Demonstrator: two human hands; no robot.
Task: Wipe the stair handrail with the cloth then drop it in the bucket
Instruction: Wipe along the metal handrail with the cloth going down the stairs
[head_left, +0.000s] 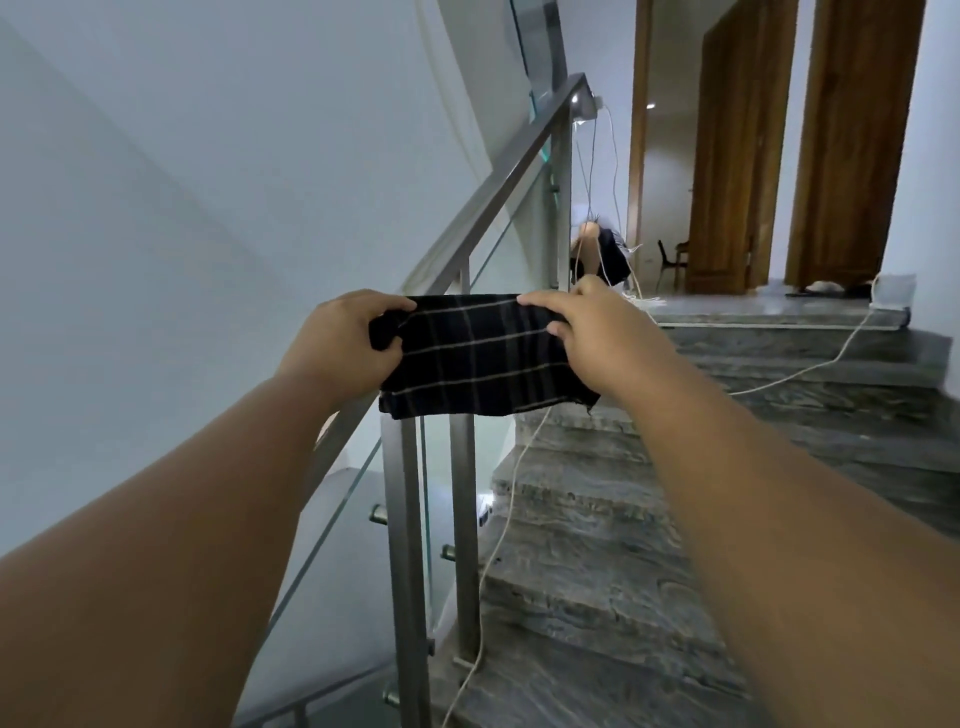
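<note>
A black cloth (483, 358) with thin pale stripes is stretched flat between both hands over the steel stair handrail (498, 197). My left hand (345, 340) grips its bunched left end. My right hand (597, 338) pinches its right edge. The cloth hangs across the rail near the middle post and hides that stretch of it. The rail climbs away to the upper right toward the landing. No bucket is in view.
Glass panels and steel posts (405, 545) stand under the rail. Grey stone steps (623, 545) rise to the right with a white cable (514, 483) trailing down them. A dark garment (610, 254) hangs at the top post. Wooden doors (852, 140) line the landing.
</note>
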